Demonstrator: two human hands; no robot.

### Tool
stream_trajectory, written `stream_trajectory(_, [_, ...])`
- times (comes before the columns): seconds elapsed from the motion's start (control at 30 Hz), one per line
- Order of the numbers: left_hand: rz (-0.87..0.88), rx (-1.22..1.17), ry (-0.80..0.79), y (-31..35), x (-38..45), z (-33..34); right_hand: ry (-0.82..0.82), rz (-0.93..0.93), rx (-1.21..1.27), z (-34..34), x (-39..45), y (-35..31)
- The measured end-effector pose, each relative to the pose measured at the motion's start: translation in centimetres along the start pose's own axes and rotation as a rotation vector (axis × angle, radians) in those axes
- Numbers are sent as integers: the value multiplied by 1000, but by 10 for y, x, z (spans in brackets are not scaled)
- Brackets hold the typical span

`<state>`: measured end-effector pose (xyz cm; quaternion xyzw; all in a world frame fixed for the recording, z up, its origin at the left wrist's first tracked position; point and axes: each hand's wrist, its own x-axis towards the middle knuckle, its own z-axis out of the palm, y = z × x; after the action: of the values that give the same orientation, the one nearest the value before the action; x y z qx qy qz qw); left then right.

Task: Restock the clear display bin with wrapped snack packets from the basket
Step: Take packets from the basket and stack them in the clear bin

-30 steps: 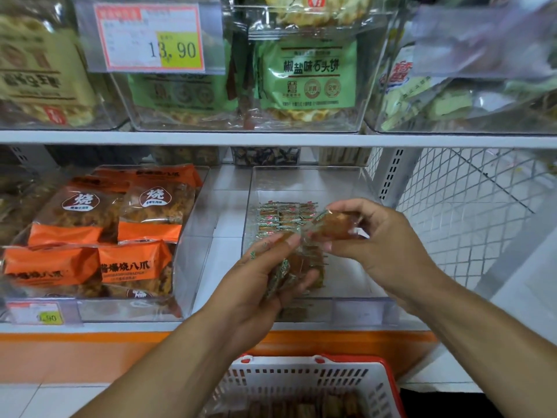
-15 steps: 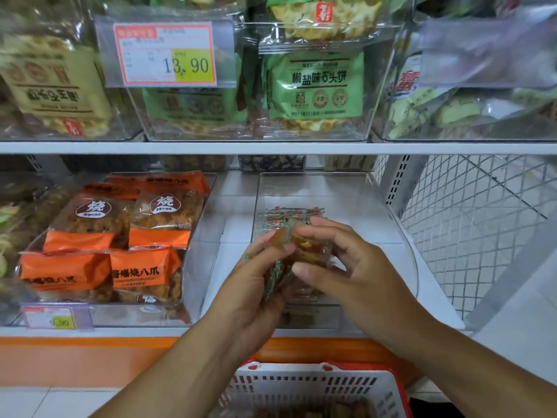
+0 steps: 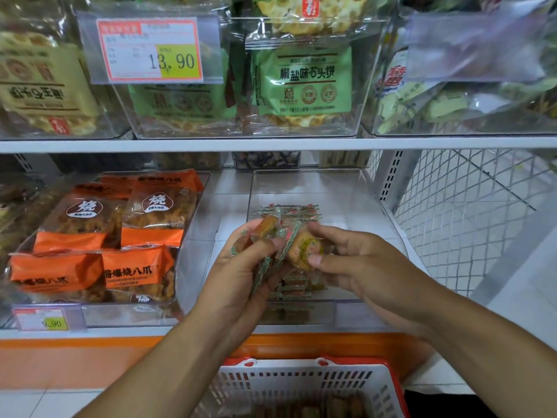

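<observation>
Holding a small sheaf of wrapped packets upright in our left hand (image 3: 241, 267), we are curling its fingers round their crinkled, saw-toothed ends, while our right hand (image 3: 355, 263) is pinching one round packet (image 3: 304, 248) between thumb and fingertips, just beside that sheaf and touching it. Both hands are hovering over the front half of the clear display bin (image 3: 382, 206).

Judging by what is lying there, we are partway through. A low run of snack packets (image 3: 297, 214) is already sitting along the middle of the bin floor, reaching from behind our hands toward the front wall, but the bin's sides and back are showing bare, so we are reckoning most of the filling is left. The basket (image 3: 301, 384) below us is showing more brownish packets through its slots; how many, we cannot tell.

The wrappers are looking like thin, glossy film with green and red printed edges, stiff at the seals and slippery elsewhere; the cakes inside are reading as flat, golden-brown discs. The bin is hard, transparent plastic with straight walls and a rounded right corner. The basket is white slotted plastic with a red rim. To the left, orange-banded bags (image 3: 90, 236) are filling a neighbouring bin, and to the right a white wire mesh panel (image 3: 467, 221) is closing the shelf end.
</observation>
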<state>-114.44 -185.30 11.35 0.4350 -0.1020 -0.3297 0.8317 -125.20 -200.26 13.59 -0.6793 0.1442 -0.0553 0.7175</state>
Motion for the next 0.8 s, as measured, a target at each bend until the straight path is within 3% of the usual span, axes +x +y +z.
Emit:
stream_trajectory(0.13, [52, 75, -19, -1, -1, -2, -106, 21, -128, -5, -6, -6])
stream_trajectory(0.4, [57, 38, -1, -3, 2, -2, -24, 125, 264, -4, -5, -9])
stream_trajectory(0.5, [53, 46, 11, -4, 0, -1, -63, 166, 250, -6, -4, -11])
stream_trajectory(0.63, [55, 76, 20, -6, -1, 2, -145, 180, 43, -16, -4, -14])
stream_trajectory(0.8, [42, 46, 43, -5, -3, 0, 183, 76, -635, -38, 11, -5])
